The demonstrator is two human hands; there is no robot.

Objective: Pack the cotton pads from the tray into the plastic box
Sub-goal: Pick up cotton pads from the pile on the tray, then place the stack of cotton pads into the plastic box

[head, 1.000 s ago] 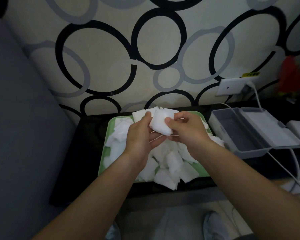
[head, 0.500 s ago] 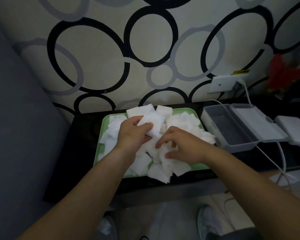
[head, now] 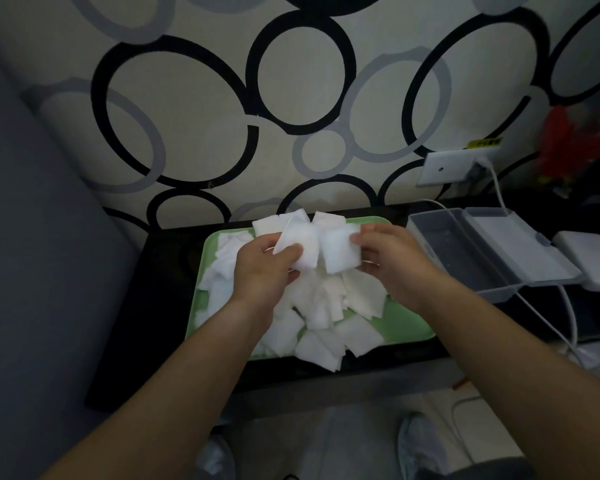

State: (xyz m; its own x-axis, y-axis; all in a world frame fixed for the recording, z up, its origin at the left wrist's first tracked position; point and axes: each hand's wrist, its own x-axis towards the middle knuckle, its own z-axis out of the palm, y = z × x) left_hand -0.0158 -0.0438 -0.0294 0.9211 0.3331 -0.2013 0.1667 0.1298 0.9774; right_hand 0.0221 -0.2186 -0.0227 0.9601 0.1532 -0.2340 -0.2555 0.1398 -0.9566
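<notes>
You are working over a dark table set against a wall papered with black and grey rings. A grey upholstered surface runs along beyond your left hand.

One green tray lies under your fingers. One grey plastic box stands just past your right knuckles, its lid folded out flat on the far side. One wall socket sits above it.

The cotton pads are too many to count. They are white, square and thin, and lie heaped loosely across the tray, with some hanging over its near rim.

Your left hand pinches a first pad between thumb and curled fingers; I cannot tell whether it is one pad or a thin stack. Your right hand pinches a second pad by its right edge. The two held pads touch, raised above the heap.
</notes>
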